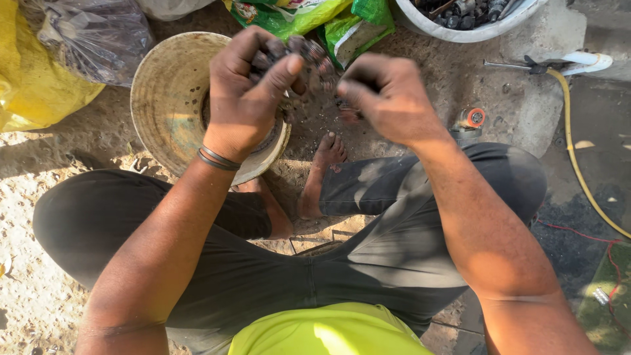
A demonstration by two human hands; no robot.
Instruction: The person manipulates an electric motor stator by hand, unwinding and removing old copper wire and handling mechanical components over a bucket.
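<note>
Left hand [246, 92] fingers clamped on dark greasy chain [309, 56], held above worn bowl [167, 98] (likely catching grit); right hand [388, 98] fingers pinched on chain's lower end.

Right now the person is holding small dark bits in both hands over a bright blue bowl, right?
Not quite. The head view shows the left hand and right hand holding small dark metal pieces, but the bowl under them is a worn, dusty tan, not bright blue.
</note>
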